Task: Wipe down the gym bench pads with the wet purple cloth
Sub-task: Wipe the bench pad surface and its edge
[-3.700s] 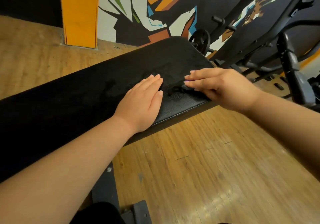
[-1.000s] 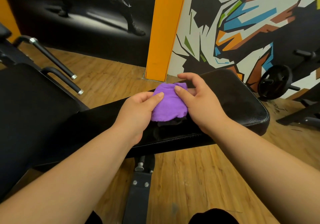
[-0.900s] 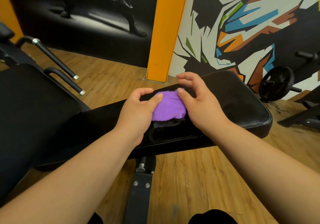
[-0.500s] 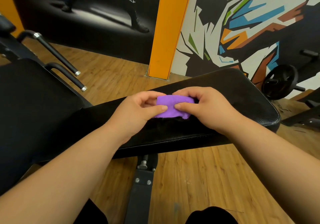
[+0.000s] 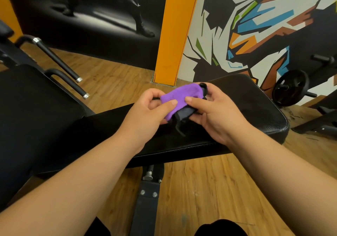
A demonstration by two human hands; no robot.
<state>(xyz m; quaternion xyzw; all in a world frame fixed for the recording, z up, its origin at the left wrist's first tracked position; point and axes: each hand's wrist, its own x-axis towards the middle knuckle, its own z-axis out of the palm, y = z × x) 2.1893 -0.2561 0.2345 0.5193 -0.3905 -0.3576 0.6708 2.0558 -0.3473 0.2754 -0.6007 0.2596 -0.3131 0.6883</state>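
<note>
Your left hand [image 5: 145, 110] & right hand [image 5: 215, 113] both pinch the folded purple cloth [image 5: 179, 99], thumbs on top, holding it just above the black bench pad [image 5: 255, 111].

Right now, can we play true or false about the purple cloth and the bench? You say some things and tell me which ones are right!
1. The left grip and right grip, both bare hands, pinch the purple cloth. True.
2. The cloth lies spread flat on the bench pad. False: it is bunched up between the two grips.
3. A black weight plate stands by the wall, past the pad's right end. True.
4. The floor is grey carpet. False: it is wooden boards.
5. The pillar behind the bench is green. False: it is orange.
</note>
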